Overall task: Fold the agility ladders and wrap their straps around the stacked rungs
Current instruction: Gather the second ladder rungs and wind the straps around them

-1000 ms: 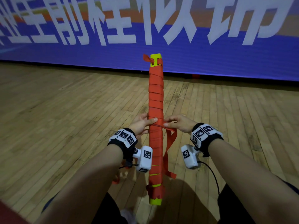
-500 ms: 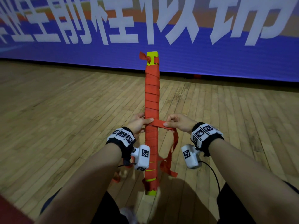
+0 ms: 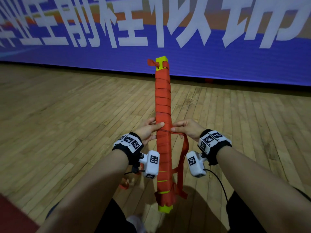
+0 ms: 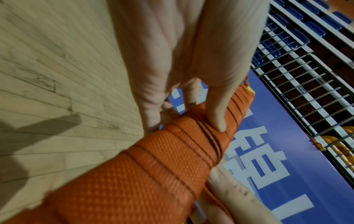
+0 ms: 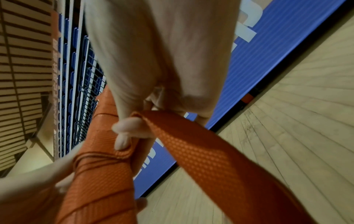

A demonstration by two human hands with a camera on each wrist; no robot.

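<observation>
The folded ladder is a long bundle of yellow rungs [image 3: 162,105] wound in orange strap, held upright in front of me; yellow ends show at top and bottom. My left hand [image 3: 149,129] grips the bundle [image 4: 153,159] at mid-height, thumb [image 4: 218,115] lying across the windings and fingers behind. My right hand [image 3: 184,129] pinches the loose strap [image 3: 184,148] right beside the bundle; in the right wrist view that strap [image 5: 201,151] runs down from my fingers [image 5: 126,128]. The free strap hangs in a loop toward the bundle's lower end.
Wooden plank floor [image 3: 58,123] spreads all around. A blue banner with big white characters [image 3: 202,52] lines the far wall. A small orange strap piece [image 3: 124,184] shows by my left forearm. The wrist views show railings and blue seats [image 4: 306,37] above the banner.
The strap that my right hand held slanting out from the bundle now lies tight against it. The bundle shifted slightly; both hands stay at mid-height.
</observation>
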